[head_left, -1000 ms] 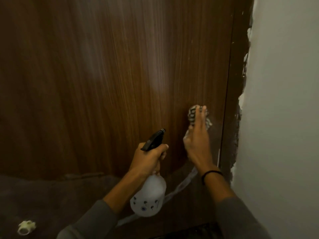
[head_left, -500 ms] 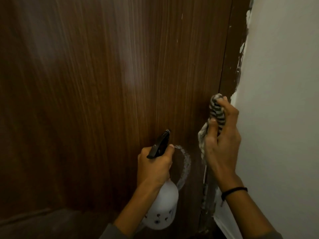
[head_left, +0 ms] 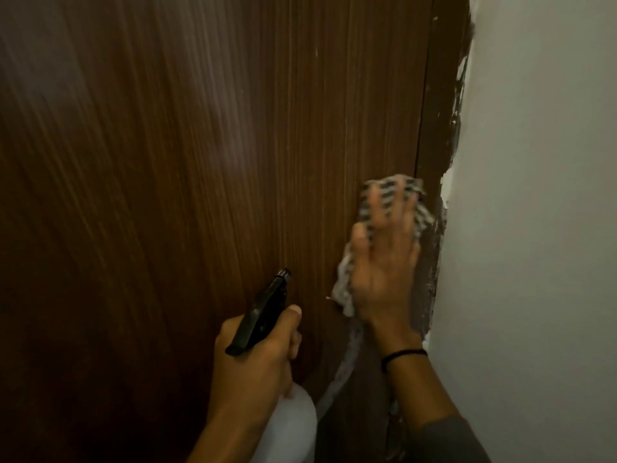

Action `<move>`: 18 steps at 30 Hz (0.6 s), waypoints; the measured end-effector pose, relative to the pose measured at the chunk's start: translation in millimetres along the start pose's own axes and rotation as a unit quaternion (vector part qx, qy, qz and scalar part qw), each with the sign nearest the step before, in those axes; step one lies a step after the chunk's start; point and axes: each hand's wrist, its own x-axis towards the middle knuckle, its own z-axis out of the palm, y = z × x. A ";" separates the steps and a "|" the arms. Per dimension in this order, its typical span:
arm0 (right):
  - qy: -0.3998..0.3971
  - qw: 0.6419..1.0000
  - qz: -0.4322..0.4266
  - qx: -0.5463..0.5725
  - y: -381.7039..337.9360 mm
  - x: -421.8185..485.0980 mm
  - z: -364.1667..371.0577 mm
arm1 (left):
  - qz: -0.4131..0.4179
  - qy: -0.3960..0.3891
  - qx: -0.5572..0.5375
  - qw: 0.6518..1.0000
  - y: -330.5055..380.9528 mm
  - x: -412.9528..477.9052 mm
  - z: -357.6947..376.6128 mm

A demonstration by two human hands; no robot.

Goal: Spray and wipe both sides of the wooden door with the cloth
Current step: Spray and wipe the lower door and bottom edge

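Broad bare door (head_left: 167, 195) lies open leftward; the wall (head_left: 534, 228) and frame (head_left: 434, 128) block the right.

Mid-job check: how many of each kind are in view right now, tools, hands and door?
Spray bottle: 1
Cloth: 1
Hands: 2, left hand and right hand
Door: 1
Total: 5

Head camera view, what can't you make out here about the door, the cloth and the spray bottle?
All in the head view:
Spray bottle: body partly under the grip of the left hand, cut off by the bottom edge.
Cloth: mostly under the flat right hand, motion-blurred.
Door: other side unseen; top and bottom beyond the frame.
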 end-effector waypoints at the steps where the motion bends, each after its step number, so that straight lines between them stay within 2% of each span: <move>1: 0.021 0.999 0.046 0.017 11.0 2.6 -1.9 | 0.000 -0.006 -0.004 1.000 -0.4 -1.6 -0.8; 3: 0.045 0.994 0.092 0.045 27.5 1.2 -4.9 | 0.002 -0.016 -0.013 1.000 -1.5 -4.3 0.0; 6: 0.043 0.990 0.116 0.062 39.1 -21.3 -1.5 | 0.001 -0.033 -0.015 0.999 -4.8 -5.4 1.8; 12: -0.004 0.980 0.190 0.064 57.4 -84.4 -0.7 | 0.004 -0.033 -0.013 0.999 -4.6 -5.8 7.8; 15: 0.039 0.963 0.250 0.096 34.7 -73.7 2.2 | 0.014 -0.037 0.001 0.999 -2.9 -6.0 8.8; 18: 0.032 0.966 0.223 0.127 13.2 -64.6 0.6 | 0.005 -0.045 0.001 0.999 1.8 -5.7 7.6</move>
